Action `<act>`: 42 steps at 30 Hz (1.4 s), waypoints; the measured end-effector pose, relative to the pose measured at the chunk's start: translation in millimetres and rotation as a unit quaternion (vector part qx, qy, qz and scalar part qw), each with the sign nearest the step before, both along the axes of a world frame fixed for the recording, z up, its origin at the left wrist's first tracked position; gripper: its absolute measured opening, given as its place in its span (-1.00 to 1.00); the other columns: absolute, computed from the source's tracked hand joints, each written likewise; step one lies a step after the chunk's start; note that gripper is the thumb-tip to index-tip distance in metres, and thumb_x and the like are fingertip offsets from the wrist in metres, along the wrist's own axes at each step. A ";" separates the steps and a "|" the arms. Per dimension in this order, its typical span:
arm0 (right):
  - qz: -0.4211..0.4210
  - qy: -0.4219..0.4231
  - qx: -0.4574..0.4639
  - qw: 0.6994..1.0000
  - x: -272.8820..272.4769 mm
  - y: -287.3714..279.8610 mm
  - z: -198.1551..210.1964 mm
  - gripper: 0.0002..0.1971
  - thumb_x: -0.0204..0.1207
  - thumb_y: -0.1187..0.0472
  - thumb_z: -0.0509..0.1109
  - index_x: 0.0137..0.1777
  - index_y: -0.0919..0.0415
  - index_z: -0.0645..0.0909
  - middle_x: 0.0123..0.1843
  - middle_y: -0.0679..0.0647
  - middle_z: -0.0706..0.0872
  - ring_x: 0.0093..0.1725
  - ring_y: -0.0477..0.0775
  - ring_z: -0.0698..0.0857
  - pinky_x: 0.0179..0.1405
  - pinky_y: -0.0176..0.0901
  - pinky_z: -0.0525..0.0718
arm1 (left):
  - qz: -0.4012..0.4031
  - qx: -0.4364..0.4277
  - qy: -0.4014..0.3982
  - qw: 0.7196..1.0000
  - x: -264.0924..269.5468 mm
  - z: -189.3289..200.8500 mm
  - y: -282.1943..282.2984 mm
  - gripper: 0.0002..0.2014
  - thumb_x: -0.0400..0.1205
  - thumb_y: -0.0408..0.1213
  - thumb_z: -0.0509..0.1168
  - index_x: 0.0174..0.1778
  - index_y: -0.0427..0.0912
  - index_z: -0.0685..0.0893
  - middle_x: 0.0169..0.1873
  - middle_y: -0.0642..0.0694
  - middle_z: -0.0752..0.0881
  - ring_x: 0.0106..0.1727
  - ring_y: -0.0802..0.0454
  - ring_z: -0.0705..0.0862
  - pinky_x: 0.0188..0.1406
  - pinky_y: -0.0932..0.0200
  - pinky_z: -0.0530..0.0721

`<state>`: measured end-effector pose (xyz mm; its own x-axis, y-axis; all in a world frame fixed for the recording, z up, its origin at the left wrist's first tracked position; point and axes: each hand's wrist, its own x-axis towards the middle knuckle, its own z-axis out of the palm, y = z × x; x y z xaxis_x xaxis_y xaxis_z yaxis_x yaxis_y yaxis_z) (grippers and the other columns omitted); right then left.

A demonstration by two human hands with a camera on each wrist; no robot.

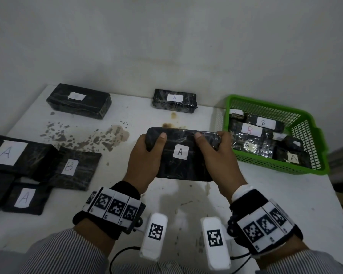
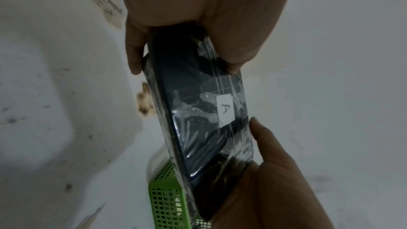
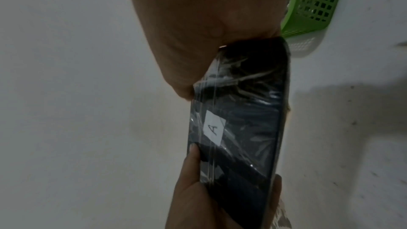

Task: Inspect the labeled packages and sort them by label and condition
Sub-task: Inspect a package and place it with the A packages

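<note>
A flat black package point(image 1: 181, 167) wrapped in clear film, with a white label marked A, is held up over the middle of the table, label facing me. My left hand point(image 1: 145, 153) grips its left end, thumb on the front. My right hand point(image 1: 216, 153) grips its right end the same way. In the left wrist view the package point(image 2: 198, 119) runs between my left hand point(image 2: 198, 15) above and my right hand point(image 2: 275, 180) below. The right wrist view shows the package point(image 3: 242, 128) between my right hand point(image 3: 209, 15) and my left hand point(image 3: 209, 198).
A green basket point(image 1: 305, 135) at the right holds several wrapped packages marked A or B. Two packages lie at the back: one long point(image 1: 78, 100), one marked A point(image 1: 174, 100). Several packages marked A and B point(image 1: 69, 167) lie at the left. The white table point(image 1: 127, 123) is stained.
</note>
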<state>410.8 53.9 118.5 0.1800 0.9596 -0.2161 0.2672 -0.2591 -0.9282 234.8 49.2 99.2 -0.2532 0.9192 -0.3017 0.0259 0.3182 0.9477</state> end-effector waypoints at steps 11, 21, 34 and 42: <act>0.000 -0.014 0.032 0.999 -0.9 1.9 -1.4 -0.77 0.83 -0.09 0.12 0.22 0.05 0.41 0.08 0.07 0.74 0.05 0.04 0.75 0.06 0.04 0.73 | -0.017 -0.037 -0.045 0.998 -5.2 -0.6 6.3 -0.36 0.59 0.46 0.06 0.25 0.05 0.72 0.14 -0.02 0.82 0.17 -0.03 0.81 0.21 -0.21 0.79; -0.079 -0.036 0.052 0.995 -4.9 6.1 -1.9 -0.34 0.34 -0.23 0.68 0.18 0.12 0.43 -0.02 -0.07 0.78 -0.07 -0.10 0.80 -0.14 -0.21 0.76 | -0.020 0.038 -0.005 0.999 10.0 5.9 -1.9 -0.41 0.37 0.29 0.51 0.18 -0.01 0.69 0.02 0.01 0.84 0.02 0.03 0.85 0.05 -0.12 0.85; 0.066 -0.008 0.041 0.997 11.0 4.7 4.0 -0.04 0.28 0.02 0.79 0.51 -0.09 0.18 0.21 -0.20 0.63 0.04 -0.37 0.77 0.08 -0.38 0.74 | -0.061 -0.011 -0.015 0.998 -9.8 -2.1 11.2 -0.48 0.49 -0.10 0.62 0.32 -0.11 0.64 0.14 -0.07 0.81 0.12 -0.05 0.82 0.16 -0.15 0.82; 0.051 -0.049 0.024 0.997 9.0 9.8 1.1 0.01 0.07 -0.17 0.81 0.42 -0.27 0.23 0.48 0.09 0.42 0.37 0.11 0.61 0.44 0.11 0.68 | -0.099 0.038 -0.029 0.994 -10.4 9.7 5.0 -0.34 0.48 -0.25 0.62 0.44 0.05 0.45 0.18 0.08 0.74 0.16 0.16 0.78 0.13 0.16 0.80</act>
<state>419.8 63.8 119.6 0.0981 0.9828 -0.1563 0.3798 -0.1821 -0.9070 224.3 54.3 108.8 -0.0499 0.9700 -0.2378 0.0250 0.2393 0.9706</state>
